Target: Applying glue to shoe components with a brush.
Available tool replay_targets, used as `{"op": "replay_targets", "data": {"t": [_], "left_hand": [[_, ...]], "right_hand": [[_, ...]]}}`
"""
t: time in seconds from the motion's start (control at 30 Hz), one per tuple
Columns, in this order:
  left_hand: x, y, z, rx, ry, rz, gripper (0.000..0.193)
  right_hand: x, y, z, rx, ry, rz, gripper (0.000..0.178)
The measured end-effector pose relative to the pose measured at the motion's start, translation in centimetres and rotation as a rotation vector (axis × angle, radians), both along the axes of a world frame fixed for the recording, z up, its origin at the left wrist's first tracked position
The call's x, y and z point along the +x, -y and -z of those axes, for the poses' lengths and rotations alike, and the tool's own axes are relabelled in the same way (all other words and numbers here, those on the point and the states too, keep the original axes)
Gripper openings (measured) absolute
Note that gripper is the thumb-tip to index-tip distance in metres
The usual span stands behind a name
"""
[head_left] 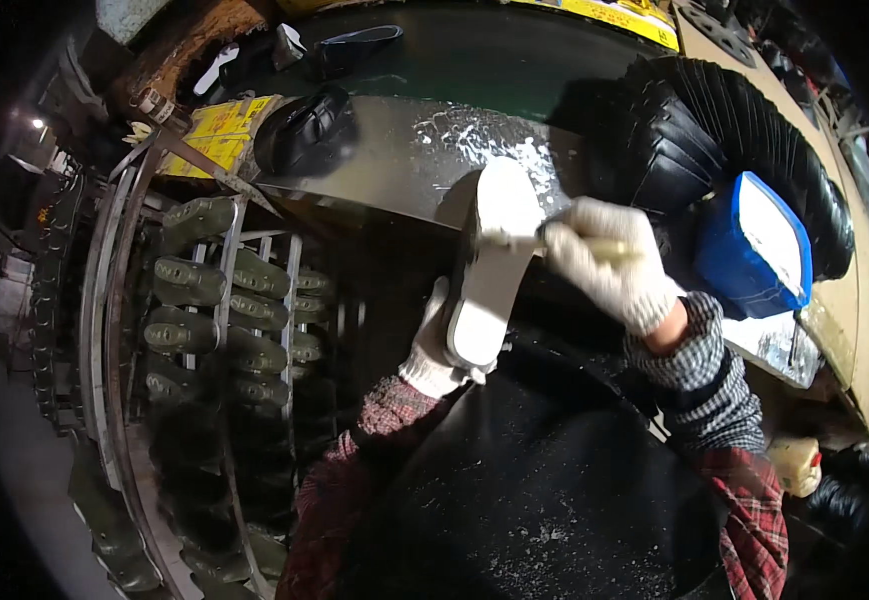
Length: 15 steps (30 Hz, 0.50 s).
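Observation:
My left hand, in a pale knitted glove, grips the heel end of a shoe-shaped piece, probably on a last, with its white sole facing up. The toe end points away from me, over the bench edge. A brush is in my gloved right hand, fingers closed around its handle. Its flat head lies across the middle of the sole. The toe part looks brighter and wetter white than the heel part. My glove hides part of the brush handle.
A blue tub of white paste stands right, beside stacked black sheet-like pieces. White smears mark the dark bench, where a black strappy item lies. At left, a metal rack carries several olive-green shoe lasts. A black apron covers my lap.

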<state>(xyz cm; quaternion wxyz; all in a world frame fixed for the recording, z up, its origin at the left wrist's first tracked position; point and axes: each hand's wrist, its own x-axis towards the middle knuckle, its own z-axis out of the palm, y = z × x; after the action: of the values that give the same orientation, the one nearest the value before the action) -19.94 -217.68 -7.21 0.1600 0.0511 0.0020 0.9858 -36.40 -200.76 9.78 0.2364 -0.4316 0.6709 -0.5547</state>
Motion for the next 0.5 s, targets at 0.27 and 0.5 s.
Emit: {"op": "replay_targets", "data": {"t": [0.27,0.5], "left_hand": [[0.1,-0.5,-1.7,-0.203,0.262,-0.169,0.080],[1.4,0.8,1.3,0.037,0.247,-0.118,0.091]], "right_hand": [[1.5,-7.7,2.7,-0.027,-0.096,-0.094,0.025],[0.0,-4.0,4.5,0.029,0.281,-0.157,0.029]]}}
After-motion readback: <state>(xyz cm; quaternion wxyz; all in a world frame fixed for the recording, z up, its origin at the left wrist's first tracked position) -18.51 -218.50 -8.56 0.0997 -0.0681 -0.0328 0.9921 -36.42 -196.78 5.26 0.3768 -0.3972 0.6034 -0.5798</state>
